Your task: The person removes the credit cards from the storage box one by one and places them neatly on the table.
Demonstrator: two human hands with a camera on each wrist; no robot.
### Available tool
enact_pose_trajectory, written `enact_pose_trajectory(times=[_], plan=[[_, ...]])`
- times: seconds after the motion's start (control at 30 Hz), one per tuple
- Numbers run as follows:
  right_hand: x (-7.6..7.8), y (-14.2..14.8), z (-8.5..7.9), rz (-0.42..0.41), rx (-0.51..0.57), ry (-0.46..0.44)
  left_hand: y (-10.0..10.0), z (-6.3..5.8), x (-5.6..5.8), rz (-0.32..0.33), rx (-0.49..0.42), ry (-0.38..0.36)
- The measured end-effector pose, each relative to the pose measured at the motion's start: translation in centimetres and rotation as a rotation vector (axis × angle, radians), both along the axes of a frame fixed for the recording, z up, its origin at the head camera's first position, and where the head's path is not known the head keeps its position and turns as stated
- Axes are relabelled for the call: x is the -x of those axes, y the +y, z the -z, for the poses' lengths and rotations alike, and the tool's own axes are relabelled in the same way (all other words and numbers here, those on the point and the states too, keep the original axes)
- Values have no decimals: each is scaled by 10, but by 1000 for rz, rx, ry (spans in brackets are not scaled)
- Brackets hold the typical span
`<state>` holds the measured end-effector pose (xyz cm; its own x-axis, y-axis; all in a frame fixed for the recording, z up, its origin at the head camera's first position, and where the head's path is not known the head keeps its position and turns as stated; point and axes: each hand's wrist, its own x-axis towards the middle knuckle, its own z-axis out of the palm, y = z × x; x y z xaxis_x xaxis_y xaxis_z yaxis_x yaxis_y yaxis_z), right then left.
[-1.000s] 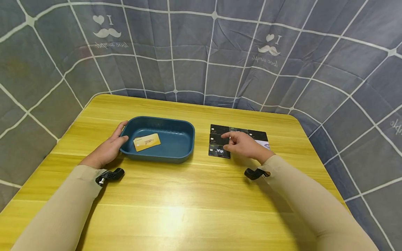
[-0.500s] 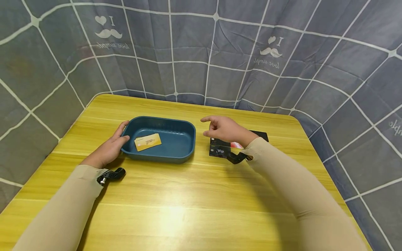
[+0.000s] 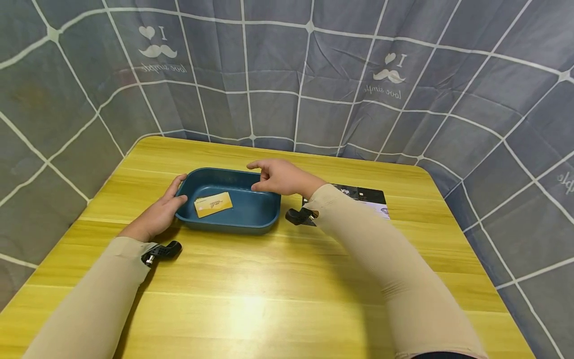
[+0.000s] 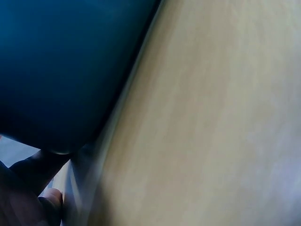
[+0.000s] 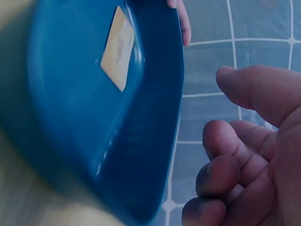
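At the far left, beyond the left hand, a grey curtain (image 3: 116,50) with a white grid and heart-and-moustache prints hangs behind the table (image 3: 215,309), running round past the right hand too. The person's left forearm, in a beige sleeve (image 3: 89,294), comes up from below, with a black wrist mount (image 3: 163,250) at the cuff. The left hand (image 3: 154,213) grips the left end of a dark teal rectangular tray (image 3: 228,229), thumb at the rim and forefinger along the outer wall.

Just to the right of the left thumb, a gold card (image 3: 214,204) with a printed motif lies slanted on the tray's floor, between the two hands.

The right hand (image 3: 283,177) is over the tray's right end, holding nothing: forefinger stretched toward the left hand, the other fingers loosely curled, the thumb apart from them. Below its wrist is another black wrist mount (image 3: 299,216). To the right of the right hand, partly hidden by its beige sleeve (image 3: 381,254), black VIP cards (image 3: 369,194) lie on the yellow wood-grained table, with a pale card (image 3: 378,209) just on their near side; their full number cannot be told.
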<state>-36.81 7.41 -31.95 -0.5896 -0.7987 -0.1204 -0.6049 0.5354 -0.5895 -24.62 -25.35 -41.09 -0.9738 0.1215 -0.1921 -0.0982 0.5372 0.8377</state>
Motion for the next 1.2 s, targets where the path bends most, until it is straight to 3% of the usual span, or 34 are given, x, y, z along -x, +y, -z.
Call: enact_pose_trajectory(times=[0.53, 1.0, 1.2], plan=[[6, -64, 14, -57, -60, -54, 0, 1, -2, 0, 5, 15], [12, -90, 42, -45, -136, -131, 1, 0, -4, -13, 0, -2], [14, -93, 51, -67, -181, -124, -1, 1, -3, -18, 24, -6]])
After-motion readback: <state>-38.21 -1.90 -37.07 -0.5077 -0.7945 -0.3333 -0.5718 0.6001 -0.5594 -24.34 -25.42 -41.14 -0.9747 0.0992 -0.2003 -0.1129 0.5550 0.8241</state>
